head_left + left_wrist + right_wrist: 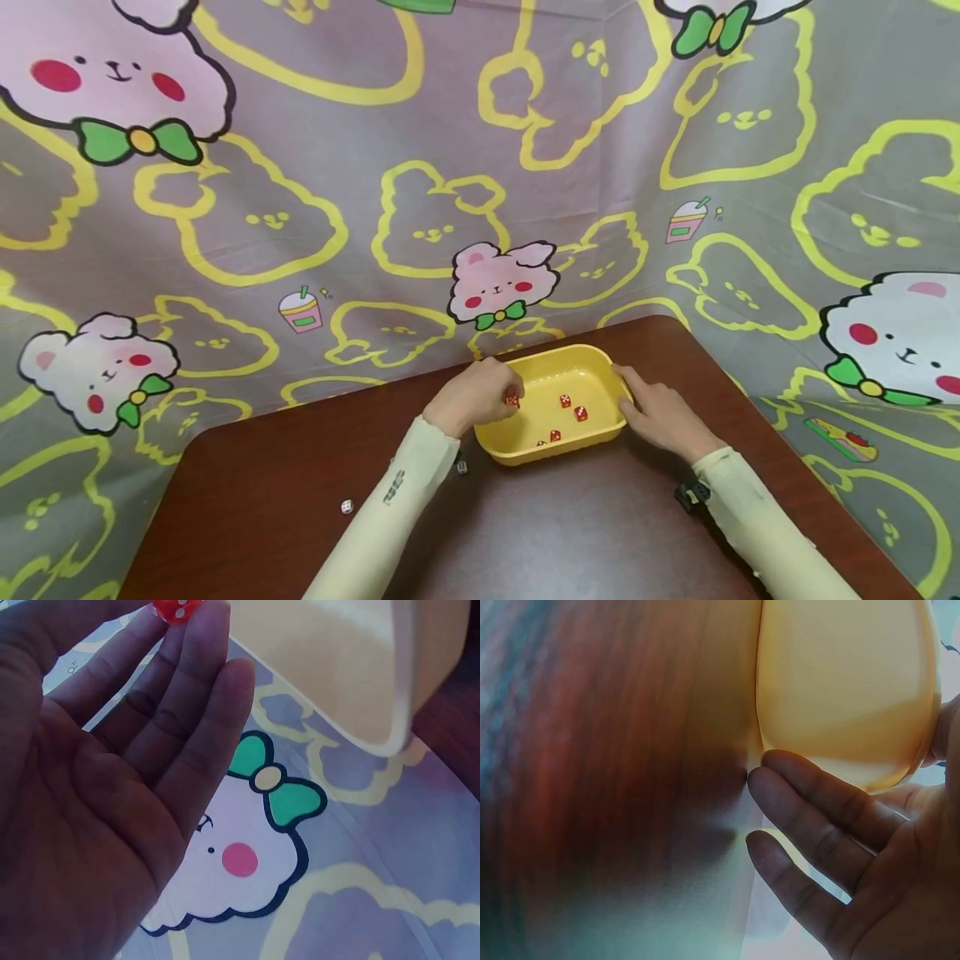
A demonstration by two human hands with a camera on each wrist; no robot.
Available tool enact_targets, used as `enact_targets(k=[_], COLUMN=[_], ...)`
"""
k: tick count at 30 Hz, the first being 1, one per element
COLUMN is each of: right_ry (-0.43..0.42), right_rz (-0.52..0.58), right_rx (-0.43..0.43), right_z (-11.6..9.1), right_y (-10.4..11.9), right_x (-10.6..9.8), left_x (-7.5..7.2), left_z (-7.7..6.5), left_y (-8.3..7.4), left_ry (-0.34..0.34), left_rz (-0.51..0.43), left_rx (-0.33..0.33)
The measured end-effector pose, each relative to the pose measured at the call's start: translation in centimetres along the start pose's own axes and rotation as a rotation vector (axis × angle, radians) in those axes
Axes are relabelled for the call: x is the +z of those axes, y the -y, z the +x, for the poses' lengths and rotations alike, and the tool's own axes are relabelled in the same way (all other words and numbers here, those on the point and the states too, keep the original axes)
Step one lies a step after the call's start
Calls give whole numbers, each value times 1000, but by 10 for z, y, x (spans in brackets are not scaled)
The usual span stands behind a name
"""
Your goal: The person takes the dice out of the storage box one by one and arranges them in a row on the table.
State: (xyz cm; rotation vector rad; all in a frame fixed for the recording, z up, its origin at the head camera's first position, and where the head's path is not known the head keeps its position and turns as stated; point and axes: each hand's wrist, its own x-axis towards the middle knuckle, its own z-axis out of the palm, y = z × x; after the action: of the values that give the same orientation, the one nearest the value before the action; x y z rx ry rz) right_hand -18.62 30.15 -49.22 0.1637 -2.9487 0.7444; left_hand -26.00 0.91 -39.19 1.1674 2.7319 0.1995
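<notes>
A yellow plastic tub [517, 457] stands on the table near its back edge. My left hand [474, 397] is over the tub's left side and pinches a red die [178, 610] with white dots between its fingertips. Inside the tub lie several more red dice, among them one red die [581, 413] right of the middle. A pale die [542, 444] shows partly behind the tub's front wall. At the tub's right end my right hand [666, 415] grips the rim, its thumb at the edge and its fingers along the outside.
On the brown table [277, 475], a white die [347, 506] lies left of my left forearm. Another white die [461, 468] is just right of that forearm, in front of the tub. A patterned cloth [420, 317] hangs behind the table and along its right side.
</notes>
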Motion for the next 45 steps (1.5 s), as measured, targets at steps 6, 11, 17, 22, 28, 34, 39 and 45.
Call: enact_targets(k=[6, 11, 17, 22, 28, 34, 39, 45], right_ry=[4, 4, 8, 15, 9, -2, -15, 1], right_rz=[6, 16, 18, 16, 14, 4, -7, 1], right_rx=[13, 15, 19, 5, -3, -11, -15, -9], right_z=[0, 0, -1, -2, -2, -2, -1, -2], right_y=[0, -1, -2, -2, -2, -3, -3, 0], right_x=[1, 1, 1, 2, 3, 3, 2, 0], left_x=[-5, -7, -4, 0, 2, 2, 4, 7], left_z=[-15, -28, -43, -53, -66, -79, -91, -107], left_y=[2, 5, 12, 18, 22, 27, 32, 38], left_ry=[-8, -20, -40, -42, -68, -90, -90, -92], left_rz=[-15, -6, -23, -51, -74, -69, -56, -70], left_rx=[-24, -25, -42, -59, -53, -41, -69, -105])
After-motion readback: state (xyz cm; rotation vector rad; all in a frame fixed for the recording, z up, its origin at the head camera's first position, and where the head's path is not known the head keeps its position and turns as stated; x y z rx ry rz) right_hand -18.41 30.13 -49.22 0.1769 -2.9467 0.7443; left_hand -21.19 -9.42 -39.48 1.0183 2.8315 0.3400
